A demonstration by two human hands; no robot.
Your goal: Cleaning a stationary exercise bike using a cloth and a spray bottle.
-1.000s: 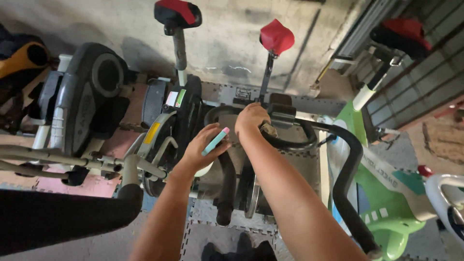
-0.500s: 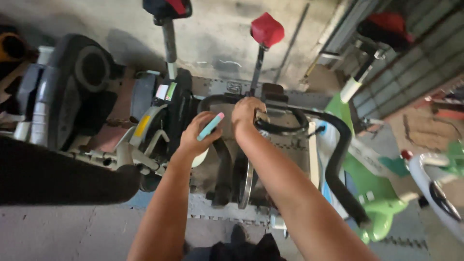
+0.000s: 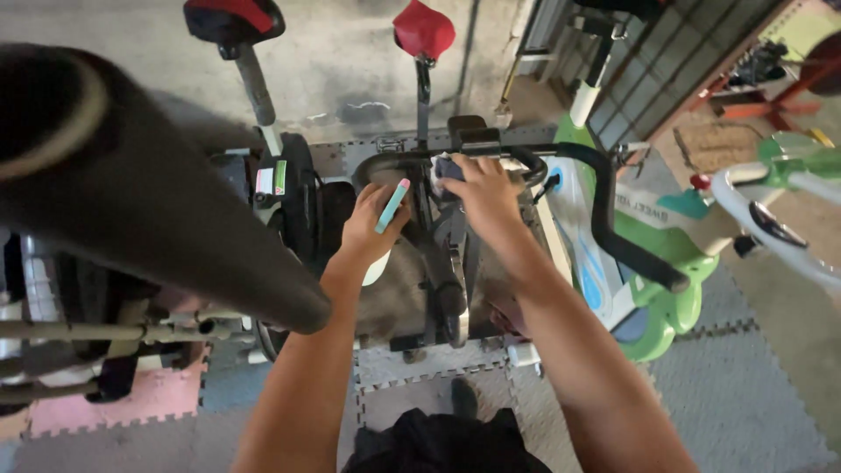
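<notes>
Down at the far left, well away from either grip, a broad black padded bar [image 3: 149,175] cuts across the view, with a pink floor mat [image 3: 131,398] below it and a red bike seat [image 3: 232,19] on its post above. Just left of the left hand [image 3: 372,228] stands a black flywheel housing [image 3: 293,197] with small stickers on it. That hand is curled closed around a slim teal and pink stick-shaped thing [image 3: 392,207], perhaps a pen or small tool, though the view is too soft to be sure; it slants upward out of the fingers, close beside the bike's centre post [image 3: 434,236]. Above both hands a second red seat [image 3: 424,31] sits on a thin stem. The right hand [image 3: 477,184] presses down on a crumpled white cloth [image 3: 441,175], fingers closed over it, right against the black handlebar [image 3: 526,158] where the bar meets the post. From that grip the handlebar curves away to the right and down. Beyond it lies a green and white kids' ride-on toy [image 3: 666,289], and grey foam floor tiles [image 3: 745,385] spread under everything
</notes>
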